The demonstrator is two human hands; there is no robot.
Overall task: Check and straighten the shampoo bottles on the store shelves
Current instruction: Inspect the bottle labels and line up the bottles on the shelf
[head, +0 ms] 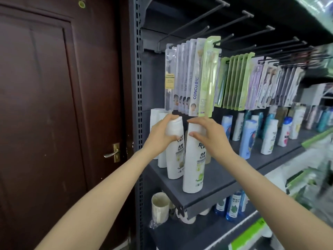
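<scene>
Bottles look smooth and top-heavy, so we grip high: left hand wraps one white bottle, right hand pinches the front bottle.

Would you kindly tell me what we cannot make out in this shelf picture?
- Head view: the brand name on the front white bottle is partly covered by the right hand.
- The second white bottle has its upper label hidden by the left hand.
- Bottles on the far right are too blurred to read.
- Mouthwash bottles below are cut off by the shelf.
</scene>
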